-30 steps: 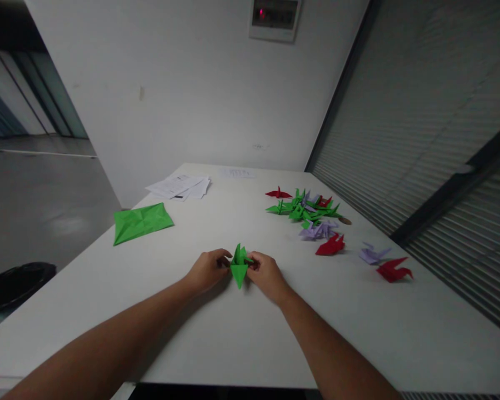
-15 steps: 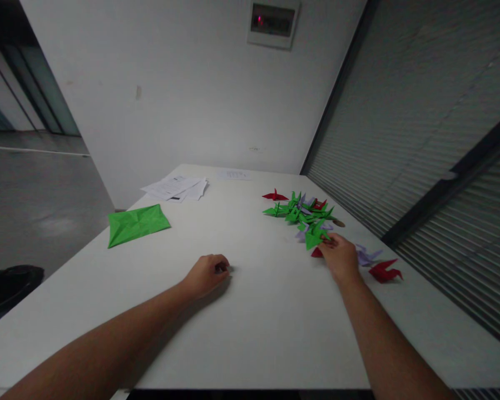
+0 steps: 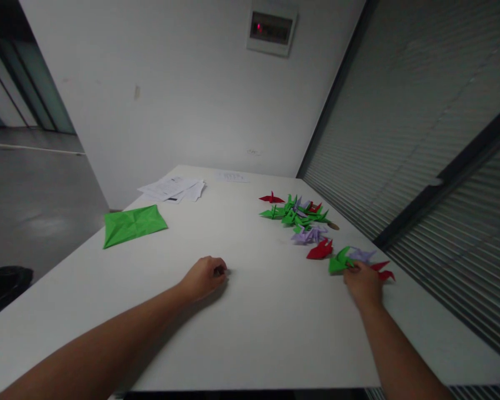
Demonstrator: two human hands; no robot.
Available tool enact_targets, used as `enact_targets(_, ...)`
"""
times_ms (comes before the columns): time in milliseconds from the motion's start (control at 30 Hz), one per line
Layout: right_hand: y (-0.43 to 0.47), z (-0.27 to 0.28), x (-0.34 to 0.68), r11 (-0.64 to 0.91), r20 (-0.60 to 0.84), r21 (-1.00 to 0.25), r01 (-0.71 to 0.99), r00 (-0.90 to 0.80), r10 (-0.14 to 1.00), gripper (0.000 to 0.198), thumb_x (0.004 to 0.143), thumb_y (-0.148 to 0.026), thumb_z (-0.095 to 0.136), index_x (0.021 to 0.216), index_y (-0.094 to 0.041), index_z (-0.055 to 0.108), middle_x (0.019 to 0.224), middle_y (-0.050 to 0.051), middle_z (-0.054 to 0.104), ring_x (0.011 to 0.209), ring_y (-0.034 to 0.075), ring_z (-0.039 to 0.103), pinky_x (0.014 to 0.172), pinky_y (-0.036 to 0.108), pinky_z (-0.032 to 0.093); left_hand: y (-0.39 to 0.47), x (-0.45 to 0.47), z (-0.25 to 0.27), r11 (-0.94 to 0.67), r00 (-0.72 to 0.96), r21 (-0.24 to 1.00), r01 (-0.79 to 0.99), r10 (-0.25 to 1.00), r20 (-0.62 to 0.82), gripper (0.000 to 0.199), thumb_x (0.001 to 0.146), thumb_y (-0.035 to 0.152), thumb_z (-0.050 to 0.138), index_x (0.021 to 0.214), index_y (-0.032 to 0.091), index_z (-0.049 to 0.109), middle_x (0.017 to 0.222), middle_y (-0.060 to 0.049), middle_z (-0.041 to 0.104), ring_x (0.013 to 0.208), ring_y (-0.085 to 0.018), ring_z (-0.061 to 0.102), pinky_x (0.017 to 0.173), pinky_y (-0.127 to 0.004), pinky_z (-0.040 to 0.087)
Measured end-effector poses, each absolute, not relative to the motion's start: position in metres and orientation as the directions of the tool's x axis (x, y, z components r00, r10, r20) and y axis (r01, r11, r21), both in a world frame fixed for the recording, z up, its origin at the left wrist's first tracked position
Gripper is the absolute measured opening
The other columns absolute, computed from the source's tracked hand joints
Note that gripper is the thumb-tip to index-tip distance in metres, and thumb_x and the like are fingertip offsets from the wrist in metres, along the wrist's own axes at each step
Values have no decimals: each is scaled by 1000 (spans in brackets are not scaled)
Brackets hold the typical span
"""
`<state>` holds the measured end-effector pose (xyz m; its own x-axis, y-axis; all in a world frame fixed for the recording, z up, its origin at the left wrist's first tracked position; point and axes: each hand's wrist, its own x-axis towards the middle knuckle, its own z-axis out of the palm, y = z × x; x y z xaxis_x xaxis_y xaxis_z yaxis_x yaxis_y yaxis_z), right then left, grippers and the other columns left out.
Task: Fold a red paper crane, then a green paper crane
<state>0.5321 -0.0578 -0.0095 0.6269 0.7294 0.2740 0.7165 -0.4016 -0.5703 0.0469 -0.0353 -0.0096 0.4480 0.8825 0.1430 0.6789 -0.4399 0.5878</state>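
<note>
On the right of the white table (image 3: pixel 250 333), my right hand (image 3: pixel 363 283) pinches a green paper crane (image 3: pixel 340 262). A red paper crane (image 3: pixel 320 250) sits to the left of it. Just beyond the hand lies a purple paper crane (image 3: pixel 361 255), and another red crane (image 3: pixel 385 275) is partly hidden behind my fingers. My left hand (image 3: pixel 205 278) rests on the table with its fingers curled in, and nothing shows in them. Farther back is a pile of green, purple and red cranes (image 3: pixel 295 214), with purple ones (image 3: pixel 310 235) at its near side.
A creased green paper sheet (image 3: pixel 134 225) lies at the left table edge. Behind it are printed papers (image 3: pixel 173 188). A small brown round object (image 3: pixel 333 225) is beside the pile. Window blinds (image 3: pixel 433 139) border the right side; a black bin (image 3: pixel 4 289) stands at the left.
My right hand has carried the green crane away from the pile, to the right and nearer me, uncovering the purple and red cranes. My left hand has stayed in place.
</note>
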Motion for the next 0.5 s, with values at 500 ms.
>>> enact_targets(500, -52, -12, 524, -405, 343, -448, 797, 572, 745, 12, 74, -21, 62, 85, -19, 64, 76, 14, 67, 72, 31, 63, 67, 38, 39, -37, 44, -7, -472, 469, 566, 676, 868, 164, 14, 82, 20, 64, 91, 19, 75, 85, -6, 74, 79, -20, 64, 72, -29, 43)
